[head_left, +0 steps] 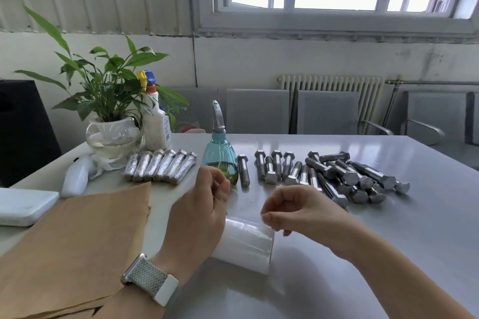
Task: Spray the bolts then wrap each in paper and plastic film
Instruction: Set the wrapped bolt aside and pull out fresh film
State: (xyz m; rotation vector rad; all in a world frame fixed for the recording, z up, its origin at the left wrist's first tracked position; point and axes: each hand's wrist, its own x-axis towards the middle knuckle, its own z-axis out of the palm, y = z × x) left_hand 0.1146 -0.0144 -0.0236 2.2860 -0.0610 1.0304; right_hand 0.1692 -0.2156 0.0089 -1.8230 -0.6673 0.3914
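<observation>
A roll of clear plastic film (246, 243) lies on the grey table (388, 254) just in front of me. Above its far edge my left hand (199, 204) and my right hand (293, 210) each pinch thumb against fingers, and a faint sheet of film stretches between them. A teal spray bottle (220, 158) with yellowish liquid stands behind my left hand. To its right lie one bare bolt (243, 169), a row of bolts (277, 166) and a heap of bolts (347, 176). Several wrapped bolts (160, 167) lie side by side to its left. Brown paper sheets (77, 241) are stacked under my left forearm.
At the back left stand a potted plant in a glass bowl (114, 134) and a white trigger bottle (156, 124). A white bottle (75, 179) lies on its side near a white pad (23, 206). Metal chairs (326, 111) line the table's far edge.
</observation>
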